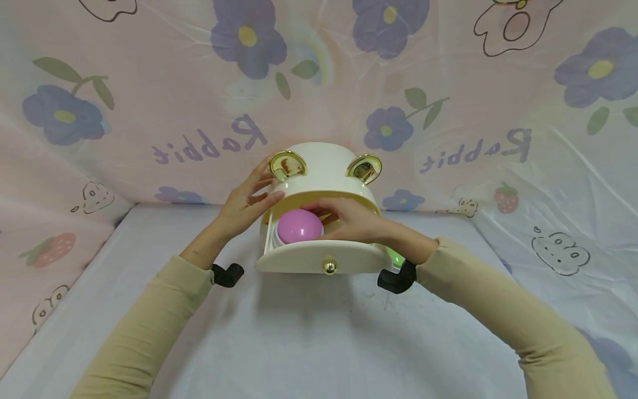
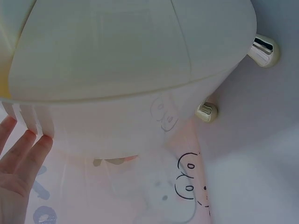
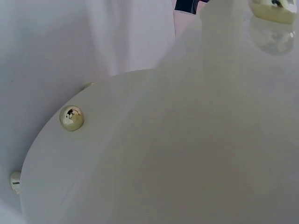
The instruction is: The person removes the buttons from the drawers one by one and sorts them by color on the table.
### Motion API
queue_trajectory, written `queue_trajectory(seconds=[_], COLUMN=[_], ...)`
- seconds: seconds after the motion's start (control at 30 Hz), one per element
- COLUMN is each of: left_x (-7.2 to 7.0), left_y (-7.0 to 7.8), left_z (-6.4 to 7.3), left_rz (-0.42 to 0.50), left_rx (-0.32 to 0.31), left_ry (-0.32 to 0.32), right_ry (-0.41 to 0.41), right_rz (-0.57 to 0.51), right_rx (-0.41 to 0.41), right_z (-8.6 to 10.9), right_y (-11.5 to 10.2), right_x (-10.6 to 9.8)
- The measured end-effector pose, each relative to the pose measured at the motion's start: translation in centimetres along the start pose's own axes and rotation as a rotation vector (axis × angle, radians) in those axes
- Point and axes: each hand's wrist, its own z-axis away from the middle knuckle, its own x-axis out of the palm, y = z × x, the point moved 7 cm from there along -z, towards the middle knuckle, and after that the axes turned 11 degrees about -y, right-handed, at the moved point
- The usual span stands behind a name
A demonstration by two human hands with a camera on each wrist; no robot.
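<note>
A white storage box [image 1: 319, 160] with two gold-rimmed ears stands with its curved front drawer [image 1: 294, 260] pulled out. In the drawer sits a round white jar with a pink domed lid [image 1: 300, 226]. My right hand [image 1: 354, 220] reaches over the drawer front, its fingers and thumb gripping the jar's right side. My left hand [image 1: 249, 199] rests against the box's left side, thumb near the front edge. In the left wrist view, the straight fingertips of that left hand [image 2: 21, 163] touch the white side wall. The right wrist view shows the drawer front's gold knob [image 3: 71, 117], with the hand hidden.
Something green [image 1: 396, 258] shows beside the box at right, partly behind the right wrist. Small gold feet [image 2: 264, 51] lift the box off the white table [image 1: 319, 343]. A printed cloth [image 1: 319, 100] hangs right behind the box and along both sides.
</note>
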Motion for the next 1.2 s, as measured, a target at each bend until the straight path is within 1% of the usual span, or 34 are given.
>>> queue_trajectory(seconds=[0.1,0.3,0.5,0.7,1.0,1.2], left_x=[0.0,0.0,0.0,0.0,0.1,0.0], left_y=[0.0,-0.2,-0.1,-0.2,-0.2,-0.2], left_z=[0.0,0.1,0.1,0.0,0.0,0.0], left_rz=[-0.002,-0.008,-0.004,-0.003,-0.003,-0.002], left_rx=[-0.008,-0.037,-0.031,-0.023,-0.020,-0.025], left_ry=[-0.002,-0.003,0.001,-0.001,-0.003,-0.004], right_ry=[0.016,0.039,0.069,0.118,0.151,0.183], right_rz=[-0.002,-0.009,-0.018,0.002,-0.101,-0.100], right_rx=[0.008,-0.008,-0.003,0.008,0.007,-0.027], right_z=[0.0,0.0,0.1,0.3,0.7,0.9], right_y=[0.1,0.3,0.6,0.9,1.3,0.7], right_x=[0.0,0.0,0.1,-0.1,-0.1,-0.6])
